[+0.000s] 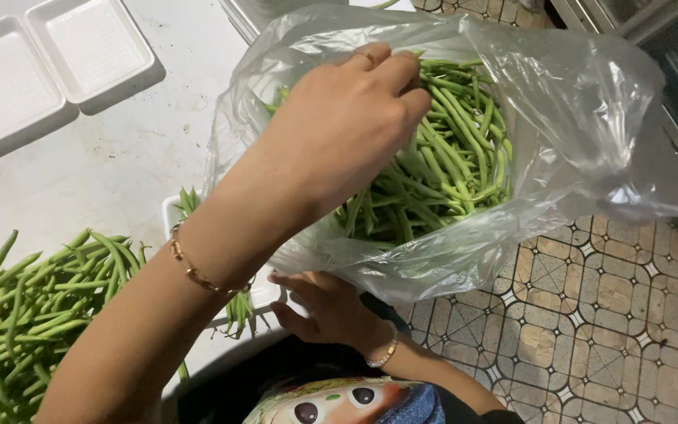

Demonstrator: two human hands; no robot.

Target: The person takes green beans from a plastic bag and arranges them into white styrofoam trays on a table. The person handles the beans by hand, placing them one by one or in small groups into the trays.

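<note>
Our left hand reaching forward with the forearm stretched out, fingers bent down and closed together, a thin gold bracelet on the wrist, our right hand lower and near our body, palm down, fingers loosely spread, a bracelet on this wrist too

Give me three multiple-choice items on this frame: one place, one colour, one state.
1. Where is the left hand?
A on a knife
B in the mouth of the clear plastic bag, on the green beans
C in a bucket

2. What colour are the foam trays at top left?
A white
B blue
C black

3. What state is the bag in?
A knotted shut
B flat and empty
C open, holding beans

Answers:
1 B: the fingers curl over the beans inside the bag.
2 A: both trays are plain white.
3 C: the rim gapes wide and beans fill the bag.
</note>
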